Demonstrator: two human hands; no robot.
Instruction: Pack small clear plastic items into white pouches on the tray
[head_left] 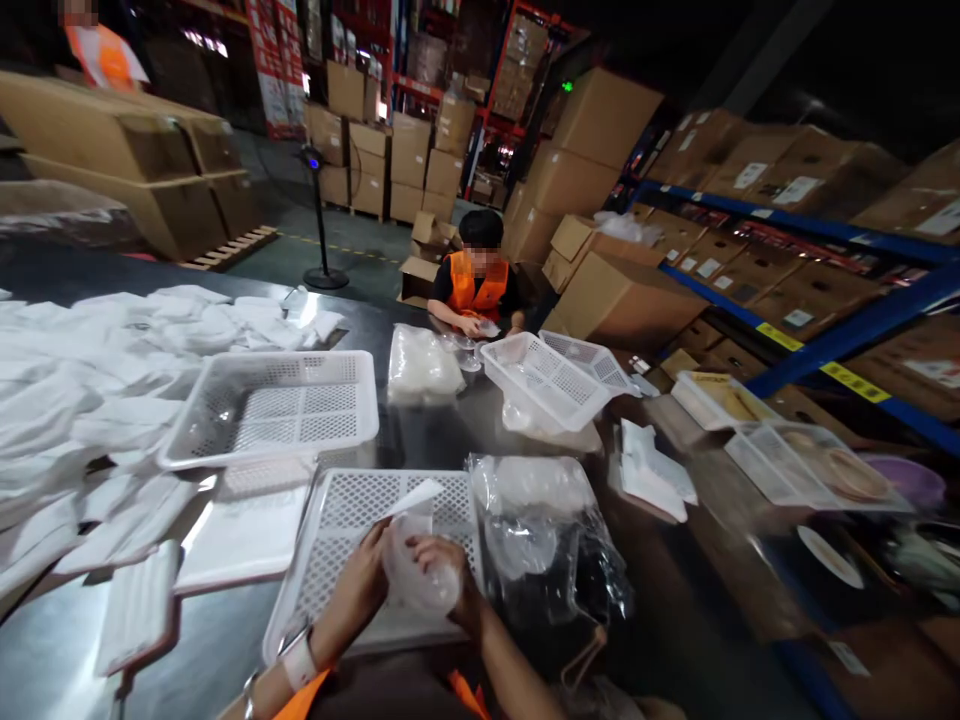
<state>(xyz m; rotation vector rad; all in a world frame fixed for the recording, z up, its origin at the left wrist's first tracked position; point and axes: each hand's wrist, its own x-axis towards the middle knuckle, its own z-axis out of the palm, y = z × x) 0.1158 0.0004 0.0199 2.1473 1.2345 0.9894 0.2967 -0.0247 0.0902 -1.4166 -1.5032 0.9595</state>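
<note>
Left hand, right hand, both apparently curled

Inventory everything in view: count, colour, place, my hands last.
table: 1, dark grey, foreground
plastic piece: 1, clear, lower centre
slip: 1, white, above that piece
perforated baskets: 4, white, on the table
packets: many, white, mostly left
plastic bags: at least 2, clear, beside baskets
bins: several, translucent, right
bowl: 1, purple, far right
pole stand: 1, black, behind table
cardboard boxes: many, brown, behind and right
racks: several, red behind, blue right
other people: 2, orange vests, ahead and far left
watch: 1, pale strap, left wrist
left hand: 1, bare, holding plastic piece
right hand: 1, bare, holding it too
</note>
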